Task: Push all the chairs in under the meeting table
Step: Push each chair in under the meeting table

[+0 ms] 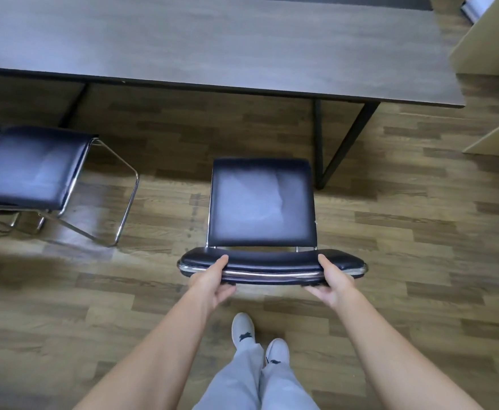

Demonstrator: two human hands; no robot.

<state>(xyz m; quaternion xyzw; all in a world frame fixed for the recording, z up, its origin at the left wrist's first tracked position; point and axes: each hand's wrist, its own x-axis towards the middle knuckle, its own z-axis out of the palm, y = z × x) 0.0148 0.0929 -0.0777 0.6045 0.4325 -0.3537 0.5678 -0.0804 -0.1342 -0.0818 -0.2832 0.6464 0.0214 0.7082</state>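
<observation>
A black padded chair (261,202) with a chrome frame stands directly in front of me, its seat facing the dark wood meeting table (212,45) and apart from the table's edge. My left hand (212,281) grips the left part of the chair's backrest top. My right hand (332,281) grips the right part, thumbs over the padding. A second black chair (29,167) with a chrome sled base stands to the left, turned at an angle and out from the table.
The table's black metal legs (319,143) stand just right of the held chair's seat. Beige cabinet panels (490,39) rise at the far right. My feet in white shoes (244,329) stand on the wood-look floor behind the chair.
</observation>
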